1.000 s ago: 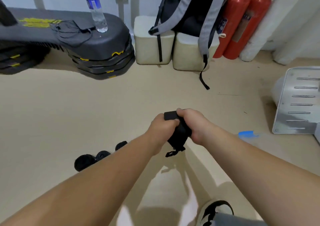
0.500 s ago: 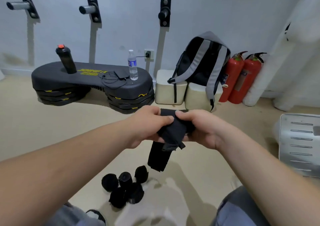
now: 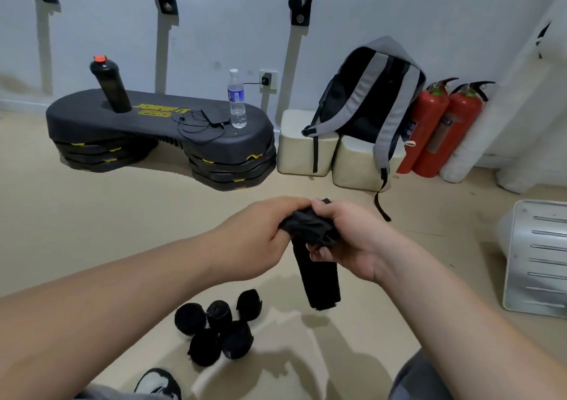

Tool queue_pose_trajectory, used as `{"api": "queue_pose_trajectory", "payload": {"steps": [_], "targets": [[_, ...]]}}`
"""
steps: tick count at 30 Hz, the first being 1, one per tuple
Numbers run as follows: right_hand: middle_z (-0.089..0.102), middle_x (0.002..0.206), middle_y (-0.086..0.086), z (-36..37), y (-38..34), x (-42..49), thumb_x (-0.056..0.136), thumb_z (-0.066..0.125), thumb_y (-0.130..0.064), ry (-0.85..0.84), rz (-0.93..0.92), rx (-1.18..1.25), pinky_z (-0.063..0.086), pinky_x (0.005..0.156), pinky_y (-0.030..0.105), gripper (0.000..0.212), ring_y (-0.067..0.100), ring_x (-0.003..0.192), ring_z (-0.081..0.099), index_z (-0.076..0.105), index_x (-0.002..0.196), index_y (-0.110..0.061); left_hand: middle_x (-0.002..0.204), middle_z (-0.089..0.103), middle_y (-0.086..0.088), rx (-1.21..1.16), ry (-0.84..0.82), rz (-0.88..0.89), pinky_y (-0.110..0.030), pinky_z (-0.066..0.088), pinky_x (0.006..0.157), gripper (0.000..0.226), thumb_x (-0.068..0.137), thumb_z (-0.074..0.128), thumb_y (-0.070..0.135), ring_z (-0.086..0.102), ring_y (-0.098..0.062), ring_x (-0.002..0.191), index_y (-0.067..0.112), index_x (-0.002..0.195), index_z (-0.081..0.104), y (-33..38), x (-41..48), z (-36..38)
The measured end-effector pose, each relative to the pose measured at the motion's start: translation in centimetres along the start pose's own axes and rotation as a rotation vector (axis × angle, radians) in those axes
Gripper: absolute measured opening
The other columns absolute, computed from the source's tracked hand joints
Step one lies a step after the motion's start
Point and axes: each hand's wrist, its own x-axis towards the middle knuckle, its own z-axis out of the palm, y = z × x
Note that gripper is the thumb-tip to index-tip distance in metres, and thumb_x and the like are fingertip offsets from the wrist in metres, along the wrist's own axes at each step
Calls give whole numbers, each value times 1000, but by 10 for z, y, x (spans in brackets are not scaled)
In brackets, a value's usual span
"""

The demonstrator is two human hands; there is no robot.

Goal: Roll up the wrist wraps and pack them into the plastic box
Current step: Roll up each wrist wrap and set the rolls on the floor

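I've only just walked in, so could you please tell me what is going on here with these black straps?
A person is rolling up a black wrist wrap. The left grip and the right grip both hold its bunched top, while its loose end hangs down above the floor. Five rolled wraps lie in a cluster on the floor below. No plastic box is plainly in view, so none appears packed yet.

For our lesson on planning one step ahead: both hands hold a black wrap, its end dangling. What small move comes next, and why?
Probably wind in the tail: left hand and right hand grip the wrap by its bunched top, the rest hangs unrolled, unlike the five rolls on the floor.
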Motion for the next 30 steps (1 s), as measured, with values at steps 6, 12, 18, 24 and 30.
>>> {"api": "queue_pose_trajectory", "payload": {"steps": [6, 12, 18, 24, 30], "targets": [[65, 72, 10, -3, -1, 25, 110, 48, -21, 34, -23, -96, 46, 48, 31, 23, 24, 55, 58, 66, 101, -11, 120, 56, 15, 54, -214, 27, -24, 42, 103, 21, 111, 44, 13, 54, -3, 112, 24, 123, 56, -10, 17, 0], [68, 71, 12, -17, -4, 35, 109, 47, -18, -35, -40, -192, 46, 50, 33, 31, 25, 52, 62, 66, 87, -8, 135, 47, -2, 145, -365, -6, -43, 37, 119, 29, 112, 37, 32, 47, -25, 132, 19, 132, 52, -9, 26, 4], [69, 82, 18, -21, 0, 41, 97, 39, -4, -89, -31, -191, 49, 48, 29, 35, 28, 59, 66, 73, 106, -1, 106, 57, 6, -127, -248, -138, -19, 43, 87, 21, 114, 38, 20, 53, -6, 94, 21, 109, 58, 5, 22, 3], [68, 89, 15, -20, 1, 40, 105, 38, -10, -163, -16, -31, 52, 55, 31, 31, 25, 64, 66, 68, 114, -6, 133, 53, 2, -119, -201, -123, -27, 37, 110, 28, 114, 37, 24, 51, -8, 122, 19, 133, 58, 6, 20, 11], [69, 75, 8, -18, 3, 36, 114, 39, -28, -137, 15, 86, 57, 54, 30, 41, 19, 58, 69, 66, 89, -10, 168, 21, -6, 233, -330, -115, -42, 37, 120, 65, 109, 44, 49, 36, -29, 153, 23, 164, 23, 4, 14, 11]]}}
